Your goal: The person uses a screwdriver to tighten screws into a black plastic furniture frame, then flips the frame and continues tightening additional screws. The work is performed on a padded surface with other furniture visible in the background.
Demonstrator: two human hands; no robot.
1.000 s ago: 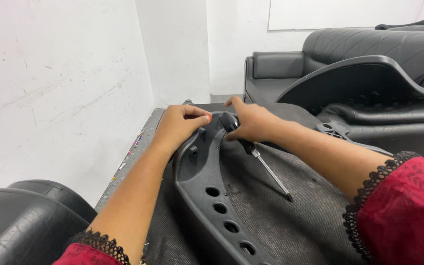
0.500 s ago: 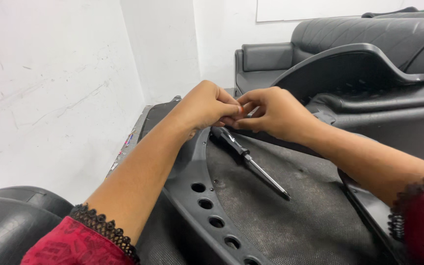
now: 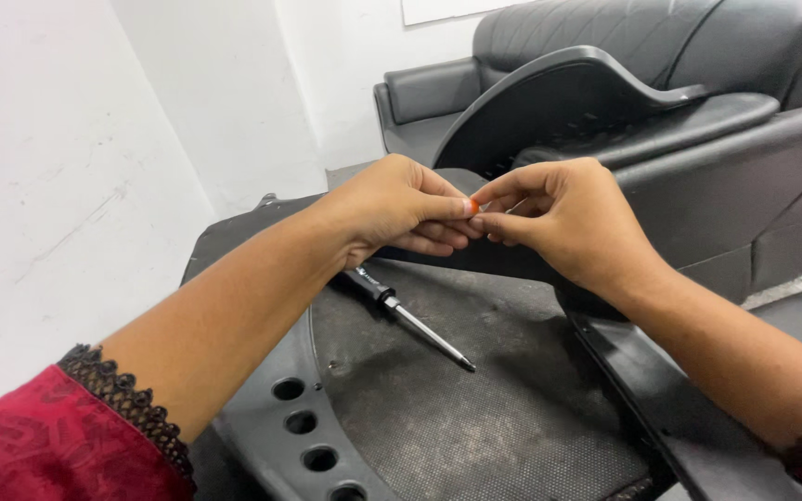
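Landmark: the screwdriver [image 3: 407,318], lying loose on the textured dark panel [image 3: 475,417], tip pointed lower right.
Wall: white wall [image 3: 76,186], well left of the screwdriver, scuffed.
Holed rail: grey moulded rail [image 3: 313,436] with a row of round holes, below and left of the screwdriver, partly covered by the left forearm.
Left hand [image 3: 392,204]: raised just above the screwdriver's handle, fingers curled in, thumb and forefinger pressed together at the tips. Something very small may be pinched there; what it is cannot be told.
Right hand [image 3: 563,218]: up and right of the screwdriver, fingertips meeting those of the left hand, pinched nearly closed. Whether a small part is held cannot be told either.
Meeting point: fingertips of both hands touch, above and right of the screwdriver's handle, clear of the panel.
Risk, drop: if a small part is pinched, it is judged that it could be lost in a slip between the fingertips; it would land on the dark rough panel or roll to the rail holes, where it would be hard to find.
Risk, tool: the screwdriver could be nudged by the left wrist and rolled.
Right surroundings: a black curved shell [image 3: 568,102] and black padded seats [image 3: 642,37], beyond and right of the screwdriver.
Obstruction: the black frame edge [image 3: 642,390] under the right forearm crowds that side.
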